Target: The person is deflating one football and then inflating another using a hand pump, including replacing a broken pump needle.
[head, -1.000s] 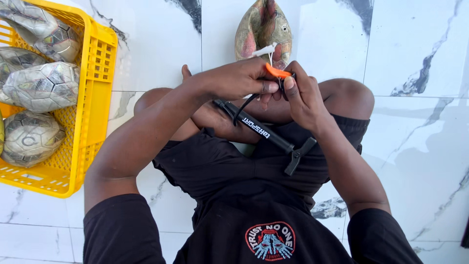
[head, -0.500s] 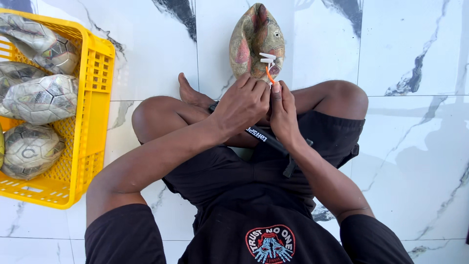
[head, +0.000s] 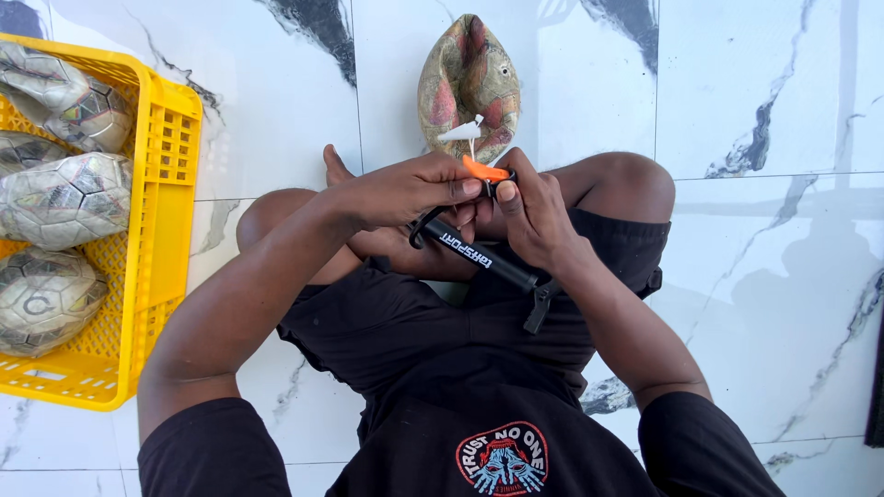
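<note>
Orange plastic marks the small fitting (head: 484,170) pinched between the fingertips of both hands, with a thin white needle piece (head: 463,133) rising from it toward the top of the view. It sits at the front end of a black hand pump (head: 479,258), whose long axis runs on a slant from that end, up by the hands, down and to the person's right across the lap, ending in a short cross handle (head: 541,304) near the right forearm. The left hand (head: 405,191) comes in from the left side of the view, thumb and forefinger closed on the orange part; the right hand (head: 534,216) meets it from the other side, fingers curled and pressed on the same piece, so the two hands touch there and neither is spread. A short black hose (head: 422,226) loops under the left hand, partly hidden. Straight ahead of the hands, just beyond the needle tip, a flat, deflated ball (head: 468,83) lies on the marble floor (head: 737,110) between the folded knees, its long axis pointing away from the person; both hands are about equally near it. Well apart on the left stands a yellow crate (head: 175,184) holding more slack balls (head: 64,198).
</note>
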